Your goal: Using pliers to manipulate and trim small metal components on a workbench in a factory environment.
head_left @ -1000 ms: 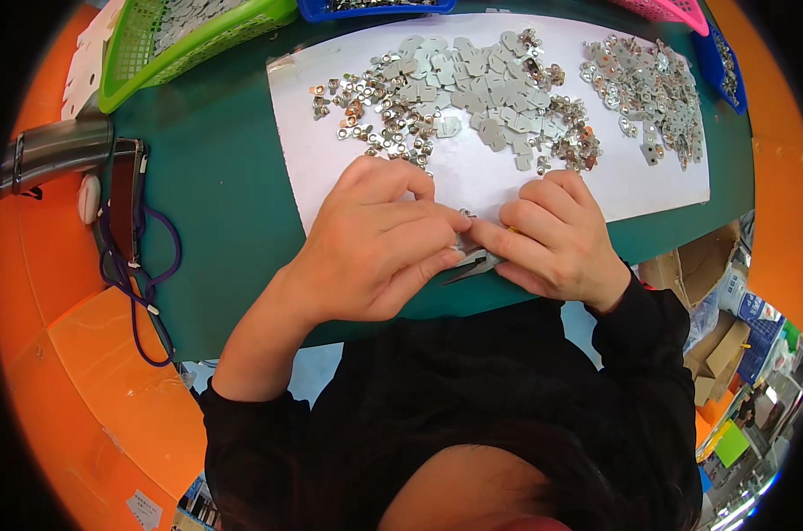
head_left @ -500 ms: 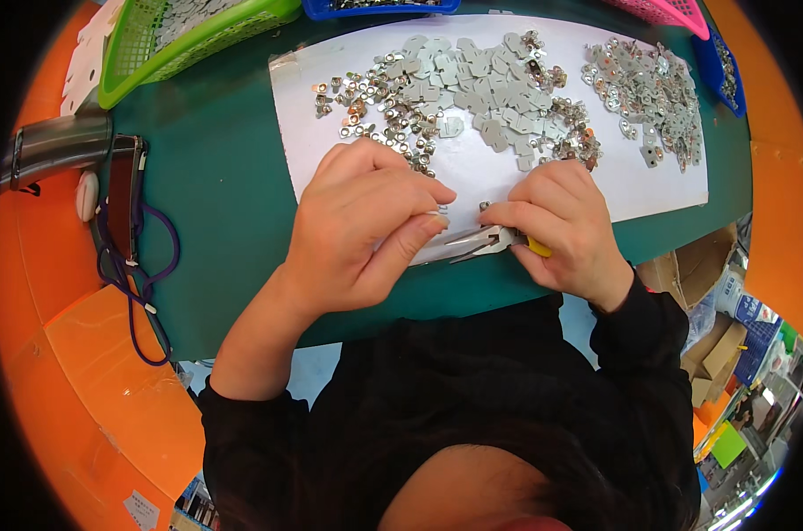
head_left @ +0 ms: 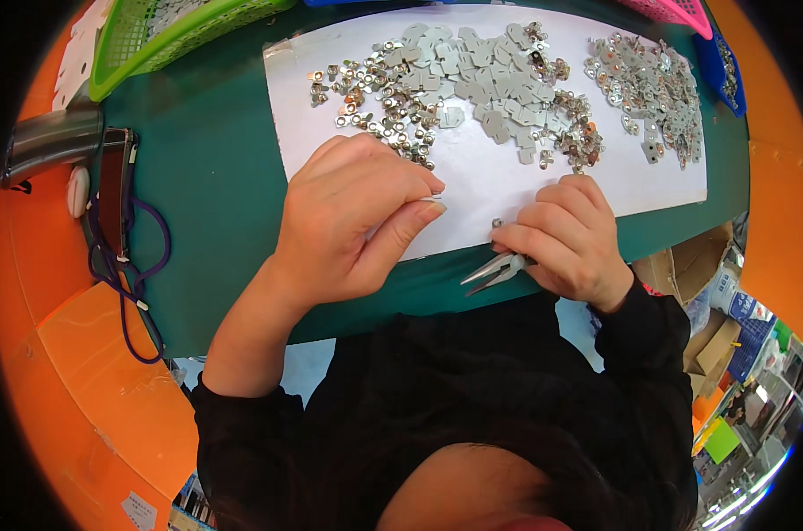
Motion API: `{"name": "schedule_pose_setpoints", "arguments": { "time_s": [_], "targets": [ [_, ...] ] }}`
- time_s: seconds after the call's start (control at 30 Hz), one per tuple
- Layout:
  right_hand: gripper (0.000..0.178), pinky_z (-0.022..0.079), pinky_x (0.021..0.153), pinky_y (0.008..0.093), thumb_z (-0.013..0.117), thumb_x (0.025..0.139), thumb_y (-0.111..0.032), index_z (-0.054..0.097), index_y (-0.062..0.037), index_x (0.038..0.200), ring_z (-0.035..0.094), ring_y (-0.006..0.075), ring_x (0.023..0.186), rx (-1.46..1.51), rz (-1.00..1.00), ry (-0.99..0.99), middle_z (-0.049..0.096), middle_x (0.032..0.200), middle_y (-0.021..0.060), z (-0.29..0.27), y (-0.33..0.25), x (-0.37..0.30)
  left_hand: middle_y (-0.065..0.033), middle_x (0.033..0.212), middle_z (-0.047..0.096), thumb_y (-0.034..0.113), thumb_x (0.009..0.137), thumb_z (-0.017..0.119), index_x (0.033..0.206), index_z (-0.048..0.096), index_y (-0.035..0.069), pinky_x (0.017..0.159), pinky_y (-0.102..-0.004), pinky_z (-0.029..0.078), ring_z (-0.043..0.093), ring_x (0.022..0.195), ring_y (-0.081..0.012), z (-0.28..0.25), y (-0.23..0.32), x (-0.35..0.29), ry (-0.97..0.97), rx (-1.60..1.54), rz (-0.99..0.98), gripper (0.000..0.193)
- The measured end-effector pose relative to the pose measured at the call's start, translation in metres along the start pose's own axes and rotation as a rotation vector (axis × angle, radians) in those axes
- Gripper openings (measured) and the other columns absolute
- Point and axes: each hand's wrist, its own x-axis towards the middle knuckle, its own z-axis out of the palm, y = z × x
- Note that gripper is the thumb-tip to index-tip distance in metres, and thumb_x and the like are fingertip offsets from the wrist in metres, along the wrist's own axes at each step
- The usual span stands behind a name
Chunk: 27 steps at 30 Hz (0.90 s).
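Tabletop in dark green [head_left: 207,221] spreads before me, seen from above. At its far left, a bright green plastic lattice basket [head_left: 185,40] holds flat grey metal pieces. To its right, only the rim of a blue plastic tray [head_left: 357,3] shows at the top edge; its contents are out of sight. At the far right are a pink plastic basket [head_left: 685,16], contents unclear, and below it a second, blue plastic tray [head_left: 710,73] holding small silvery parts.

On a white rectangular sheet [head_left: 300,115] lie loose heaps: flat grey metal plates [head_left: 499,84] in the middle, small silver ring-shaped fittings [head_left: 401,115] to their left, and a separate mound of small silver metal parts [head_left: 649,93] at right.

My left hand [head_left: 353,208] pinches a thin pale piece [head_left: 432,197] between thumb and forefinger, above the sheet's near edge. My right hand [head_left: 571,234] is curled around silver metal pliers [head_left: 499,268], their jaws slightly parted and pointing left; a tiny silver fitting [head_left: 497,223] shows at its fingertips.
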Motion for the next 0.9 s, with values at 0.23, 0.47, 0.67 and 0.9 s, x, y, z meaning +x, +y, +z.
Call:
{"name": "schedule_pose_setpoints", "arguments": {
  "time_s": [0.23, 0.47, 0.67, 0.9],
  "targets": [
    [0.033, 0.046, 0.072, 0.0377, 0.072, 0.058, -0.002, 0.068, -0.0113, 0.089, 0.058, 0.0252, 0.080, 0.007, 0.084, 0.033, 0.060, 0.083, 0.0032, -0.004, 0.006, 0.016, -0.0064, 0.078, 0.067, 0.006, 0.078, 0.075, 0.085, 0.069, 0.004, 0.068, -0.0319, 0.048, 0.062, 0.068, -0.0224, 0.003, -0.001, 0.000, 0.024, -0.045, -0.046, 0.010],
    [0.039, 0.044, 0.068, 0.0353, 0.070, 0.055, 0.003, 0.069, -0.0107, 0.091, 0.059, 0.0242, 0.076, 0.198, 0.319, 0.415, 0.062, 0.083, 0.0031, 0.001, -0.001, 0.042, -0.0082, 0.090, 0.071, 0.012, 0.095, 0.066, 0.100, 0.069, 0.000, 0.075, -0.0252, 0.051, 0.065, 0.081, -0.0127, 0.011, 0.017, -0.007, 0.171, -0.969, -0.615, 0.014],
    [0.037, 0.043, 0.062, 0.0331, 0.075, 0.061, 0.009, 0.068, -0.0045, 0.095, 0.056, 0.0243, 0.071, 0.099, 0.076, 0.441, 0.059, 0.083, 0.0068, 0.008, -0.013, 0.057, -0.0069, 0.096, 0.072, 0.019, 0.100, 0.059, 0.105, 0.068, 0.002, 0.078, -0.0229, 0.050, 0.064, 0.086, -0.0098, 0.005, 0.024, -0.008, 0.044, -1.357, -0.793, 0.020],
    [0.045, 0.043, 0.060, 0.0337, 0.078, 0.055, 0.003, 0.069, -0.0071, 0.098, 0.054, 0.0230, 0.069, -0.045, -0.040, 0.403, 0.056, 0.079, 0.0037, 0.004, -0.016, 0.058, -0.0059, 0.092, 0.066, 0.021, 0.098, 0.062, 0.098, 0.065, 0.004, 0.077, -0.0276, 0.051, 0.061, 0.083, -0.0123, 0.004, 0.021, -0.010, 0.029, -1.357, -0.854, 0.017]
  ]
}}
